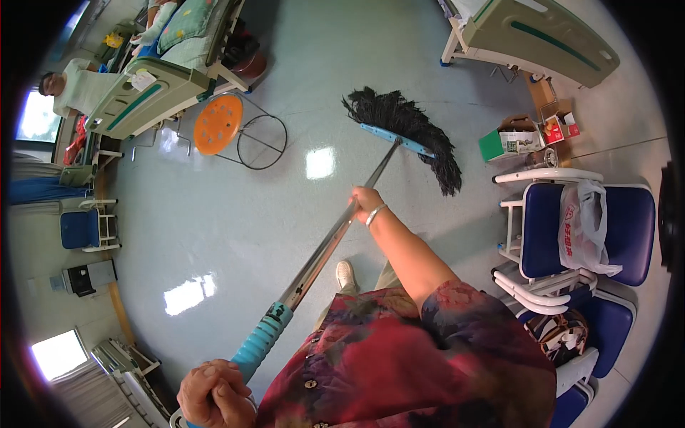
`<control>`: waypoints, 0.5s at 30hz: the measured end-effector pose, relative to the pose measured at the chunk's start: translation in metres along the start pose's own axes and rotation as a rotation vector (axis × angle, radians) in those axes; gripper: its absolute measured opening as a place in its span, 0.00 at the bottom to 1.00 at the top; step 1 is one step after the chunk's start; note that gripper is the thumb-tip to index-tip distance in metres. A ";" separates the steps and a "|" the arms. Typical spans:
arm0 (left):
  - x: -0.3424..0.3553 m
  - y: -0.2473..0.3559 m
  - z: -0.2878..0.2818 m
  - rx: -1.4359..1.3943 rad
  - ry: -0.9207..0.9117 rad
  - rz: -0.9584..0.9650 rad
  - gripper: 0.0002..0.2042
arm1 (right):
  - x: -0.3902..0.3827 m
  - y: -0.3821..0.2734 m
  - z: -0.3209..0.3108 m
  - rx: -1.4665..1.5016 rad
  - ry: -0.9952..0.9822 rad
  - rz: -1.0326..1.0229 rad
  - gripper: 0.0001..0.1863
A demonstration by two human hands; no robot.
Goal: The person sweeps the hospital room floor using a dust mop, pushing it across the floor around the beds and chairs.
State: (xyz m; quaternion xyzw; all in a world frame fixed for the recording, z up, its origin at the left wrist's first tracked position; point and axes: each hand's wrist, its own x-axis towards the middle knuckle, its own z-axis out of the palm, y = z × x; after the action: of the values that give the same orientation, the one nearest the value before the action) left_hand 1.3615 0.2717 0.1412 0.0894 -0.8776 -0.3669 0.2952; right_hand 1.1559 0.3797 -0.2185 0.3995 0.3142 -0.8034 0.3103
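A mop with a metal pole slants across the view, from the lower left up to the floor ahead. My left hand is closed over the top of its light blue ribbed grip. Farther down, my right hand wraps round the bare pole; a silver bracelet circles that wrist. At the far end, a blue plate carries the mop's black strands, which lie spread on the shiny floor.
An orange round stool stands left of the mop head. Beds occupy both far corners, with a person beside the left one. Along the right wall are cartons and blue chairs, one bearing a plastic bag.
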 end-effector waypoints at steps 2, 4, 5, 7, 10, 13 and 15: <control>0.007 0.000 -0.013 -0.063 0.015 -0.039 0.06 | -0.028 0.004 0.006 -0.002 0.065 0.005 0.03; 0.017 0.005 -0.020 -0.062 0.010 -0.094 0.06 | -0.031 0.015 -0.009 0.002 0.038 -0.012 0.04; 0.019 0.003 -0.026 -0.083 0.004 -0.079 0.06 | -0.035 0.023 -0.011 0.036 0.039 -0.010 0.04; 0.021 0.007 -0.043 -0.062 0.005 -0.069 0.05 | -0.047 0.041 -0.014 0.029 0.012 0.069 0.04; 0.030 0.006 -0.051 -0.064 0.020 -0.054 0.05 | -0.060 0.060 -0.033 0.088 0.056 0.057 0.04; 0.038 0.003 -0.079 -0.134 -0.138 -0.124 0.08 | -0.073 0.084 -0.044 0.096 0.045 0.081 0.03; 0.041 0.001 -0.090 -0.182 -0.160 -0.122 0.08 | -0.076 0.093 -0.051 0.103 0.018 0.110 0.03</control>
State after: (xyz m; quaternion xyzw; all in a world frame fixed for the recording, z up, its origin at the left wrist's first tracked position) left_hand 1.3813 0.2036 0.2101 0.0862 -0.8544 -0.4682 0.2083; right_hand 1.2861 0.3802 -0.2038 0.4388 0.2528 -0.7966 0.3302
